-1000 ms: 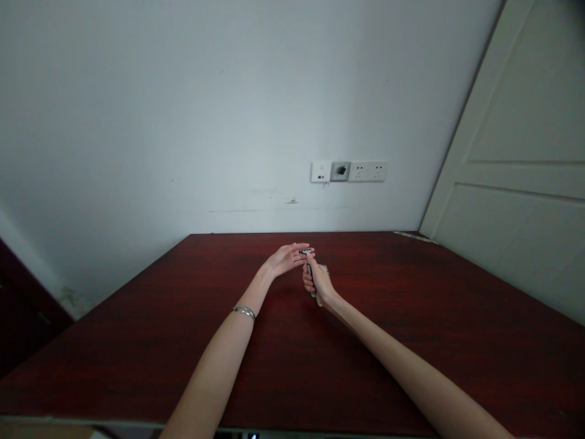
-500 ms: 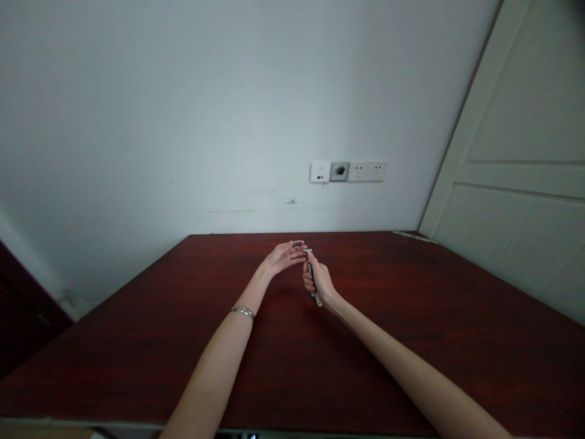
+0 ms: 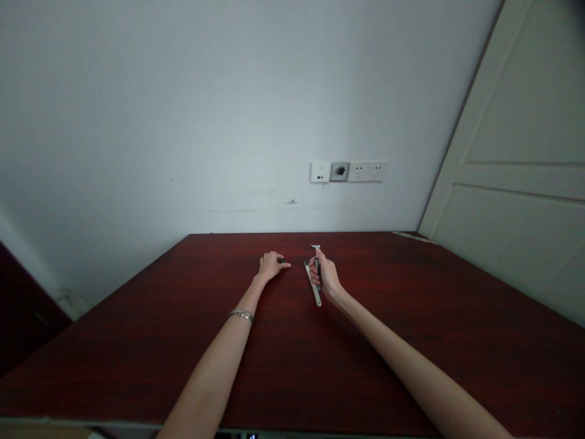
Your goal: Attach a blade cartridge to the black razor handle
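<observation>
My right hand (image 3: pixel 325 275) is closed round a slim razor-like handle (image 3: pixel 317 261). It stands upright, and its small metal head (image 3: pixel 315 247) shows above my fingers. My left hand (image 3: pixel 270 266) rests low on the dark red table (image 3: pixel 292 366), its fingers curled over a small dark piece (image 3: pixel 283 261) that peeps out at the fingertips. A thin silver bracelet (image 3: pixel 242 314) circles my left wrist. Just left of my right hand, a narrow grey strip (image 3: pixel 313 286) lies flat on the table.
The table runs back to a white wall with a row of sockets (image 3: pixel 348 171). A white door (image 3: pixel 525 183) stands at the right. Dark furniture (image 3: pixel 18 317) shows at the far left.
My left hand drew the small dark piece away from the handle's head and dropped leftward onto the table. My right hand shifted slightly right, uncovering the grey strip.
</observation>
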Demonstrator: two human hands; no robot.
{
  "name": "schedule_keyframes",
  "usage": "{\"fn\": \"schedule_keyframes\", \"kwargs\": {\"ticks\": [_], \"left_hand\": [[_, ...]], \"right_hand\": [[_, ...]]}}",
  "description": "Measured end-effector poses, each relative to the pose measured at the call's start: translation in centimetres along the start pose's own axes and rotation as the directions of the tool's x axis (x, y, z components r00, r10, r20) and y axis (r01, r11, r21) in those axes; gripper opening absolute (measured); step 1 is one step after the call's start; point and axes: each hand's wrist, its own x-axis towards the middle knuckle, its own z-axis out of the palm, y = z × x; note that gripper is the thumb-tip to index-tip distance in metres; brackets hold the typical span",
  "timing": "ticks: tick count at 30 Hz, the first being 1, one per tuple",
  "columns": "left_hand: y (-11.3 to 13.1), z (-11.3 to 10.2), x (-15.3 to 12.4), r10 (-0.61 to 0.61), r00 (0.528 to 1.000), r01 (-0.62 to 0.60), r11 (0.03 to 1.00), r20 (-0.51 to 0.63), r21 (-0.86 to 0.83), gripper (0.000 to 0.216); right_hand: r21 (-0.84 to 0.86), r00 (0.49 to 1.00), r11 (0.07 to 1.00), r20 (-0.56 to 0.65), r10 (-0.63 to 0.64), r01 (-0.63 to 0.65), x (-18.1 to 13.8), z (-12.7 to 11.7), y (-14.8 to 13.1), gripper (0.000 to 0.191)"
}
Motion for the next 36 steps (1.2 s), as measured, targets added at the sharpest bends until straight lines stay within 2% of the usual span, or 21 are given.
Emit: {"fn": "schedule_keyframes", "kwargs": {"ticks": [5, 10, 12, 16, 19, 21, 23, 25, 27, 32, 36], "left_hand": [[-0.2, 0.0, -0.1, 0.009, 0.999, -0.015, 0.992, -0.052, -0.123, 0.043], [0.2, -0.4, 0.1, 0.021, 1.000, -0.022, 0.998, -0.008, -0.060, 0.050], [0.4, -0.7, 0.4, 0.040, 0.999, -0.041, 0.999, -0.023, -0.031, 0.049], [1.2, -1.6, 1.4, 0.095, 0.992, -0.101, 0.992, -0.083, -0.071, 0.035], [2.8, -2.3, 1.7, 0.115, 0.990, -0.126, 0.981, -0.085, -0.144, 0.023], [4.2, -2.8, 1.5, 0.183, 0.983, -0.180, 0.964, -0.007, -0.197, 0.021], [5.6, -3.1, 0.9, 0.246, 0.956, -0.199, 0.944, 0.161, -0.264, 0.023], [6.6, -3.0, 0.0, 0.297, 0.901, -0.185, 0.922, 0.317, -0.340, 0.027], [7.3, -2.6, -0.8, 0.328, 0.845, -0.137, 0.896, 0.424, -0.422, 0.032], [7.7, -1.4, -2.2, 0.331, 0.822, 0.060, 0.759, 0.464, -0.648, 0.035], [8.0, -1.4, -2.5, 0.374, 0.781, 0.136, 0.679, 0.500, -0.721, 0.036]], "right_hand": [[0.012, 1.000, 1.000, 0.021, -0.008, 0.007, 0.1, -0.2, 0.2, 0.046], [-0.020, 0.999, 0.999, 0.027, 0.032, -0.032, 0.5, -0.5, 0.1, 0.046], [-0.012, 0.999, 0.999, 0.036, 0.036, -0.036, 0.7, -0.7, 0.0, 0.043], [0.004, 1.000, 1.000, 0.010, -0.009, 0.009, 1.3, -0.7, -0.8, 0.029], [-0.045, 0.998, 0.998, -0.020, -0.053, 0.052, 1.9, -0.7, -1.8, 0.030], [-0.122, 0.994, 0.987, -0.029, -0.107, 0.103, 2.4, -0.6, -2.5, 0.035], [-0.222, 0.982, 0.958, -0.021, -0.190, 0.181, 3.0, -0.6, -3.1, 0.038], [-0.316, 0.961, 0.912, -0.003, -0.277, 0.262, 3.7, -0.5, -3.5, 0.038], [-0.393, 0.940, 0.862, 0.014, -0.341, 0.319, 4.3, -0.2, -3.7, 0.038], [-0.525, 0.907, 0.756, 0.080, -0.413, 0.391, 5.4, 0.5, -3.3, 0.035], [-0.535, 0.903, 0.747, 0.080, -0.422, 0.396, 6.0, 0.3, -2.3, 0.035]]}}
